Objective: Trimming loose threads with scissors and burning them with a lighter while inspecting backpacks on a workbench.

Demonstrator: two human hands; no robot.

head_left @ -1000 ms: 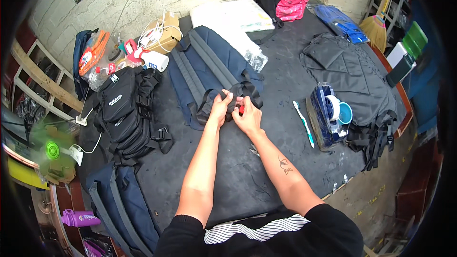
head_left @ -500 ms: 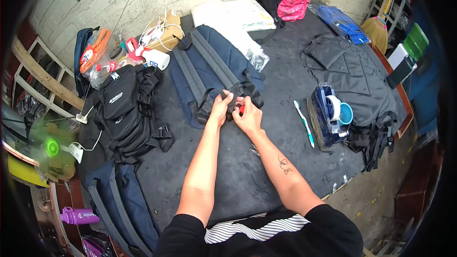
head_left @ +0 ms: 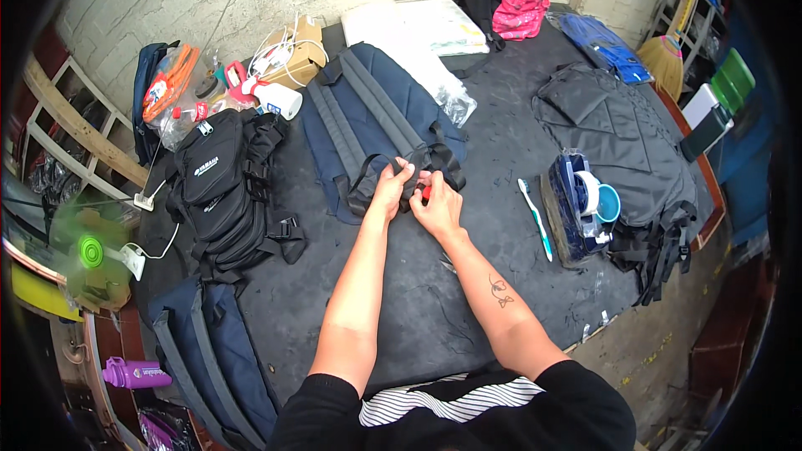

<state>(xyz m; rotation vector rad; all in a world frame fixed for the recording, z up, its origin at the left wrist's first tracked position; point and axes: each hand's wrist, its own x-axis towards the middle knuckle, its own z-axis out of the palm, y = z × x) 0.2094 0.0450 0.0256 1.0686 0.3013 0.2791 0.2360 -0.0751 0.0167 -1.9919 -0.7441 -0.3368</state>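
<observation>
A navy backpack (head_left: 357, 121) with dark grey shoulder straps lies in the middle of the table, its lower end toward me. My left hand (head_left: 389, 192) pinches the black webbing and dark fabric at that end, thumb on top. Close beside it, my right hand (head_left: 438, 209) is closed round a small red object (head_left: 427, 194). Most of that object is hidden by my fingers, so its kind cannot be made out. Both hands are at the backpack's near edge, almost touching each other.
Black bags (head_left: 221, 184) lie to the left, above another navy backpack (head_left: 230, 342). At right are a toothbrush (head_left: 535, 219), a blue caddy (head_left: 564, 192) with a teal cup (head_left: 607, 203), and a large black backpack (head_left: 618, 134). A green fan (head_left: 90, 252) spins at far left.
The view has shifted slightly. Both hands stay at the same edge of the backpack with nearly the same grip, and the red object remains in my right hand.
</observation>
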